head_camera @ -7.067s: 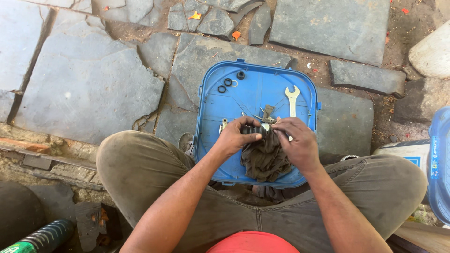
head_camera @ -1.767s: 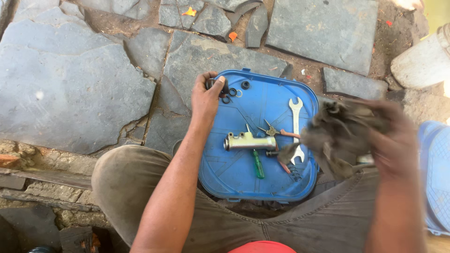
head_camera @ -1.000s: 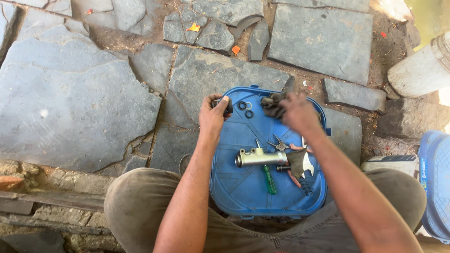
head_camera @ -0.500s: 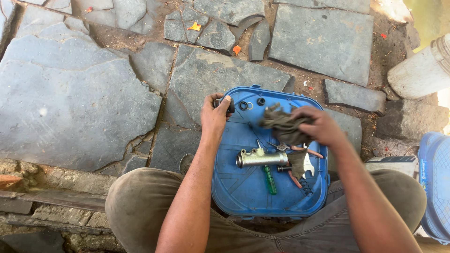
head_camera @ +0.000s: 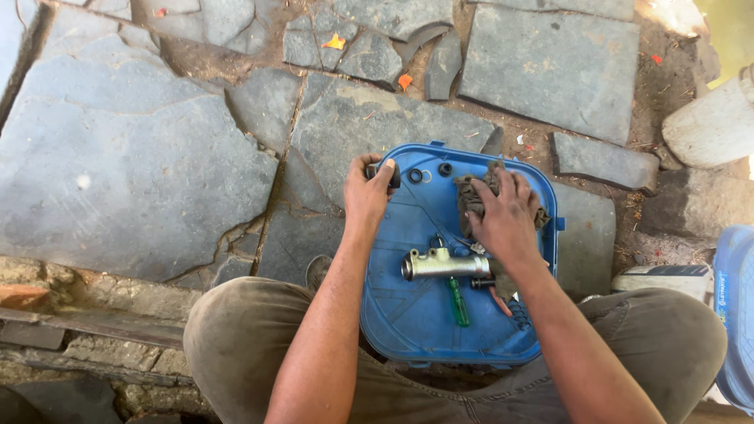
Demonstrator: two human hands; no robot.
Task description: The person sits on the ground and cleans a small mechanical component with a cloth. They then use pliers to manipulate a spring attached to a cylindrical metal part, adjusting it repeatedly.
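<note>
A blue plastic lid (head_camera: 408,314) lies between my knees as a tray. My left hand (head_camera: 366,192) pinches a small black rubber ring (head_camera: 390,174) at the lid's far left corner. My right hand (head_camera: 505,216) presses a dirty brown rag (head_camera: 473,196) down on the lid's far right part. A silver metal cylinder (head_camera: 444,265) lies across the lid's middle, just below my right hand. A green-handled screwdriver (head_camera: 458,301) rests under it. Two more black rings (head_camera: 430,172) sit near the far rim.
Cracked grey paving stones (head_camera: 126,173) surround the lid. A whitish bucket (head_camera: 711,126) stands at the far right, a blue container (head_camera: 737,314) at the right edge, with a flat whitish box (head_camera: 660,276) beside my right knee. Orange scraps (head_camera: 404,81) lie beyond the lid.
My right hand brought the rag in from the right and set it down on the lid's far right part. My left hand stayed at the far left corner on the rubber ring.
</note>
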